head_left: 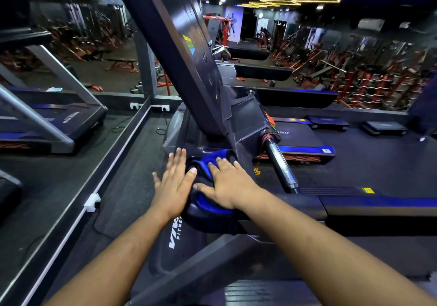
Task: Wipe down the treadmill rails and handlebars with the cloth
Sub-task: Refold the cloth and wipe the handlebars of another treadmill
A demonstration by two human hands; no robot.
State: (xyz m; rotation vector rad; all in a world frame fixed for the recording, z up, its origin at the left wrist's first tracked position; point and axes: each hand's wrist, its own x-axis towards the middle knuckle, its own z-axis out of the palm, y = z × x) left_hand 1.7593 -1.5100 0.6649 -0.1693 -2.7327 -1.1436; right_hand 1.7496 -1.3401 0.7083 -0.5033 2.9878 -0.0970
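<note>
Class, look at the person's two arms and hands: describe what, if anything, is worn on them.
Both forearms are bare up to the frame's edge, with no sleeves in view. The left hand and right hand wear no gloves, and no watch, bracelet or rings can be seen.

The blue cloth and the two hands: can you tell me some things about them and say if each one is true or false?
1. Both hands lie flat with the fingers spread. True: the left hand and the right hand are open, palms down.
2. The cloth is red. False: it is blue with dark parts.
3. The right hand presses on the cloth. True: it rests on top of it, on the treadmill's handrail.
4. The left hand holds the shiny metal handlebar. False: no hand touches that bar; it stands apart to the right.
5. The cloth lies on the floor. False: it sits on the handrail under the hands.
</note>
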